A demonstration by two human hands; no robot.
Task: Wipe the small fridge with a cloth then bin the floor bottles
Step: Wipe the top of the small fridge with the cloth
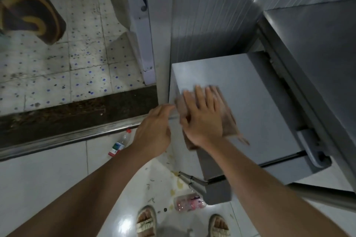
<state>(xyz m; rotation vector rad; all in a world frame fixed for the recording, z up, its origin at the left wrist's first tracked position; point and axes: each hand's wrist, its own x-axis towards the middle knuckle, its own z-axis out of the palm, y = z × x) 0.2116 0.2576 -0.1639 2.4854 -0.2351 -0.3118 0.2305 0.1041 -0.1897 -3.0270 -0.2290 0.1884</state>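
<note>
Wiping was clearly the step in hand at this point, so I'd call the job somewhere in its first half. The right hand [204, 119] lay flat with fingers straight and spread, pressing a brownish cloth [227, 121] onto the top of the small fridge [260, 98], near its front left corner. The cloth was blurred, so I'd guess it was mid-stroke, but I couldn't say how much of the top had been covered already. Nothing on the grey surface told clean from dirty either.

The left hand [154, 131] hovered just beside the fridge's left edge, fingers loosely bent and reaching toward the corner. It didn't seem to hold anything, though the fingertips were close to the cloth's edge and the blur made contact hard to judge.

Bottles hadn't been dealt with yet, far as I could see. One clear bottle with a red cap [120, 143] lay on the white floor tiles [48, 169] by the metal door threshold [77, 134], partly hidden behind the left forearm. A pink one [189, 202] lay on its side at the foot of the fridge, just ahead of the sandalled feet [147, 221]. Yellowish spills sat on the tiles near it. No bin showed in view, so that part would still need finding one.
</note>
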